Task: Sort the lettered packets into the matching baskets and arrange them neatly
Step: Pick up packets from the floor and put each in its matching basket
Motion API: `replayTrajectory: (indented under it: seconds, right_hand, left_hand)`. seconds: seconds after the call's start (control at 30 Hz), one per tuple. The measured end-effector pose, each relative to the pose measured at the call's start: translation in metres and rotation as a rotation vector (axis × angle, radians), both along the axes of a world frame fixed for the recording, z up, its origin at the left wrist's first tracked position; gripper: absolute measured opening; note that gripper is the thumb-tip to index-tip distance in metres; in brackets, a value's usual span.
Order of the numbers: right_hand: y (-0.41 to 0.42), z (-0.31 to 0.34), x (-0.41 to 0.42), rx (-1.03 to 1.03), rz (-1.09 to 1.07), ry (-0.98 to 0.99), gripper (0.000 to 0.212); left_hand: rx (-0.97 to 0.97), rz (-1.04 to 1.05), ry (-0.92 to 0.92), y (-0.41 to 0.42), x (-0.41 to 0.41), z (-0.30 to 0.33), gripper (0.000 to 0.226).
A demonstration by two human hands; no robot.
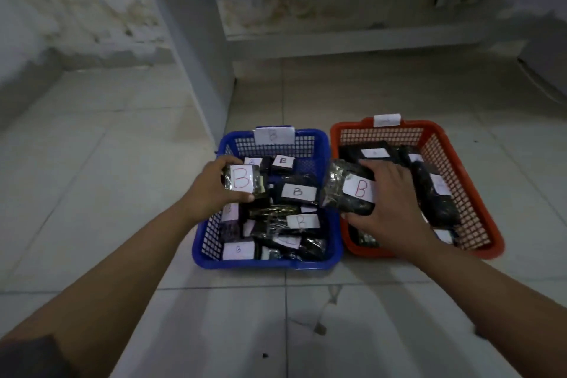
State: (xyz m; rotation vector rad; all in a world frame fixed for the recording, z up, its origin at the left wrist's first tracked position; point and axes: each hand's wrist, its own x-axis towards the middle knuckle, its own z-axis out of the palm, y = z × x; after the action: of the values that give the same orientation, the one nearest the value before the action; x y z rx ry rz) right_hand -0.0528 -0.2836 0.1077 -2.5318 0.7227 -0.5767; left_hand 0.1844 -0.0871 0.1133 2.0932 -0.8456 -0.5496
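A blue basket with a "B" tag stands on the floor, filled with several dark packets labelled B. To its right stands an orange basket with a white tag I cannot read, holding several dark packets. My left hand grips a small packet with a red B label over the blue basket's left side. My right hand grips a larger dark packet with a red B label, held over the gap between the two baskets at the orange basket's left rim.
The baskets sit side by side on pale floor tiles. A wall corner juts out just behind the blue basket. A low ledge runs along the back wall. Small dark specks lie on the near tiles.
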Motion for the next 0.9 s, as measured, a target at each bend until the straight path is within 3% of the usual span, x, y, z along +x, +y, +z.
replayTrajectory:
  seconds: [0.1,0.3,0.4,0.6,0.67,0.77,0.9]
  right_hand:
    - [0.018,-0.008,0.027,0.017,-0.031,-0.001,0.08]
    - [0.04,-0.022,0.068,-0.003,0.035,0.128,0.084]
    - [0.043,-0.024,0.083,0.093,0.066,0.22,0.085]
    - [0.056,-0.029,0.068,0.211,0.377,0.61,0.102]
    - [0.053,-0.028,0.06,0.265,0.388,0.588,0.093]
    - [0.04,-0.02,0.049,0.327,0.337,0.48,0.067]
    - [0.028,-0.01,0.029,0.371,0.294,0.427,0.056]
  left_hand:
    - [0.09,0.048,-0.107,0.018,0.024,-0.02,0.068]
    - [0.34,-0.096,-0.375,0.036,0.023,-0.034,0.071]
    - [0.461,-0.196,-0.402,0.048,0.018,-0.043,0.069]
    - [0.648,-0.389,-0.337,0.054,0.015,-0.046,0.067]
    - [0.654,-0.391,-0.384,0.046,0.016,-0.04,0.06]
    - [0.516,-0.394,-0.396,0.029,0.009,-0.032,0.041]
    - [0.35,-0.459,-0.359,0.0,-0.015,-0.025,0.034]
